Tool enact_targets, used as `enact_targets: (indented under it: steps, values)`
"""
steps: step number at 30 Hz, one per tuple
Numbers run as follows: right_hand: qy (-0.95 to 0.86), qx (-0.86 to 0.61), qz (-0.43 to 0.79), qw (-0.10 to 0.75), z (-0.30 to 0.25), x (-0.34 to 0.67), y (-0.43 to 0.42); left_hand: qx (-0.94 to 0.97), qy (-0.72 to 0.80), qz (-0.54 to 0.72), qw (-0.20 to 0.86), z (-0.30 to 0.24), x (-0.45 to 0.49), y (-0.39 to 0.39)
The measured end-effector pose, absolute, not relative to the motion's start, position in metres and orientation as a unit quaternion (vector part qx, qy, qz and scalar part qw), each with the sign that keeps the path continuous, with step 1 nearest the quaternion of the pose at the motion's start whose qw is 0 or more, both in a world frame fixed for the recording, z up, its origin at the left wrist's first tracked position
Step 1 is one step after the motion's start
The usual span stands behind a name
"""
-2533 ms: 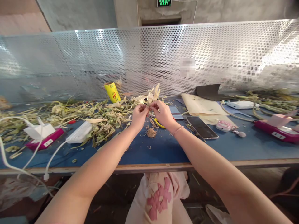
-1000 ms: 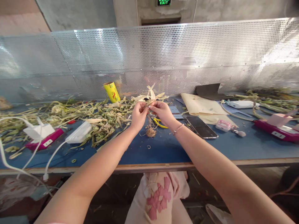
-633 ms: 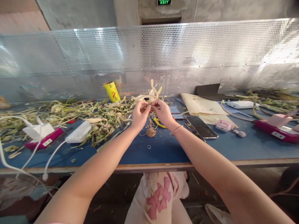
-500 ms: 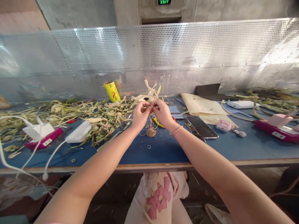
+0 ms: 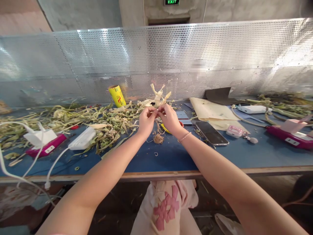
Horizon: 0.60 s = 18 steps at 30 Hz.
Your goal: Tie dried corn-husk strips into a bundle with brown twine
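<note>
Fingertip to fingertip, my left hand and my right hand meet above the middle of the table, both closed in a pinch. Between them is a bundle of dried husk strips, pale and curling, its tips sticking up behind my fingers. What lies right at the fingertips is mostly hidden. Just below my hands a small ball of brown twine rests on the table. Beside it, partly covered by my right hand, shows a yellow-handled tool.
Dried leaves and stalks heap on the left, near a yellow cardboard tube. White chargers and a magenta power strip lie left. A phone, pink earphone case and beige paper lie right. A perforated metal screen stands behind.
My hands stay together in nearly the same place, with small finger movements. The husk tips have shifted slightly, and my right hand covers more of the yellow-handled tool.
</note>
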State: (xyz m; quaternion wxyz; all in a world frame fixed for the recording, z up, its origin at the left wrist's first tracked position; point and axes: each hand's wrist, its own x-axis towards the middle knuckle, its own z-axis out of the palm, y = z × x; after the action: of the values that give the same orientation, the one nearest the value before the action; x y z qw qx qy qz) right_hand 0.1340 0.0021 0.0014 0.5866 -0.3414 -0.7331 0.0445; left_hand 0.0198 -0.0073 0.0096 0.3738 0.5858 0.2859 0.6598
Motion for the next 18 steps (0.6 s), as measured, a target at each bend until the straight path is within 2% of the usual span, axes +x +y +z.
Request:
enact_targets:
  steps: [11, 15, 18]
  values:
    - [-0.727, -0.314, 0.072, 0.606, 0.000, 0.131, 0.002, 0.565, 0.327, 0.657, 0.377, 0.009, 0.020, -0.002]
    - [-0.693, -0.354, 0.066, 0.624, -0.002, 0.127, 0.002, 0.552, 0.331, 0.660, 0.387, 0.007, 0.019, 0.003]
    - [-0.685, -0.395, 0.098, 0.604, -0.002, 0.125, 0.001, 0.548, 0.332, 0.668, 0.379, 0.004, 0.016, 0.007]
